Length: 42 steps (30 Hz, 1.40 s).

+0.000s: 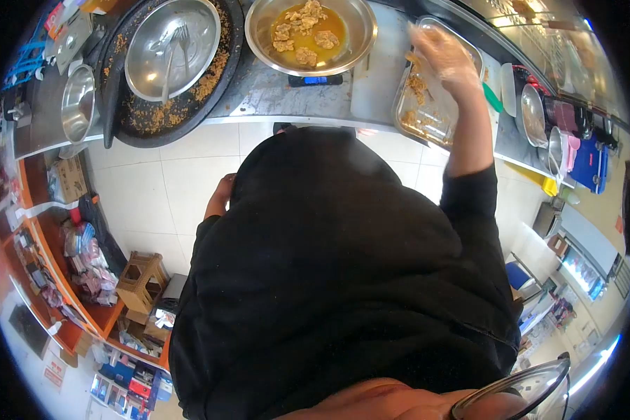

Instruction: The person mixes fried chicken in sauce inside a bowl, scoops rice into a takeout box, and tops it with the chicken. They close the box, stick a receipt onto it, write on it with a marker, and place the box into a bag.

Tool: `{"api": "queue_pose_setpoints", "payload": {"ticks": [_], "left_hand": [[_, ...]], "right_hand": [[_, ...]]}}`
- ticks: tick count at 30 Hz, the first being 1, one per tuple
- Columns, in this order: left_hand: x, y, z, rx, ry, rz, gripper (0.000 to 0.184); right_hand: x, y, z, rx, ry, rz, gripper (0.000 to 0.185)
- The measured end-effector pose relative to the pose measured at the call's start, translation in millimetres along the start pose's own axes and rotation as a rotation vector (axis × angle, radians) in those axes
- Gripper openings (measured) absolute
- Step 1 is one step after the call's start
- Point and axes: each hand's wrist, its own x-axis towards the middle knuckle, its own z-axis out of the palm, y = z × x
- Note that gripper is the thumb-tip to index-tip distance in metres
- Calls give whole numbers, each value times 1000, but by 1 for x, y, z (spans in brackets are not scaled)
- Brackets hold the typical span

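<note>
My right hand (pixel 437 50), in a clear plastic glove, is over the far part of a rectangular metal tray (pixel 401 105). Its fingers point left and are too smeared to show whether they hold anything. Brown crumbs and bits (pixel 418 89) lie in the tray beside it. Left of the tray, a steel bowl (pixel 259 42) with several pieces of meat (pixel 306 57) in yellow-orange liquid rests on a scale (pixel 315 80) with a lit blue display. My left hand (pixel 224 187) hangs by my side below the counter, its fingers mostly hidden by my body.
A large black pan (pixel 129 122) with brown crumbs holds a steel bowl (pixel 143 45) with forks in it. Another steel bowl (pixel 79 105) stands farther left. Right of the tray are a green-handled tool (pixel 493 98) and more bowls (pixel 532 119). The counter's front edge runs before me.
</note>
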Motion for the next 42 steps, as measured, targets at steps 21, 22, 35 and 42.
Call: {"api": "queue_pose_setpoints", "payload": {"ticks": [21,22,35,42], "left_hand": [[32,-96,3,-86,-9,-102,47],[26,-84,2,-58,-15,-101,47],[51,-22,-11,173,-45,-56,47],[25,20,-10,307,-44,154,47]], "right_hand": [[18,-43,-22,710,24,399,30],[9,-32,-27,576,40,397,28],[-95,20,17,-82,-275,496,30],[-91,18,24,-111,-305,611,26]]}}
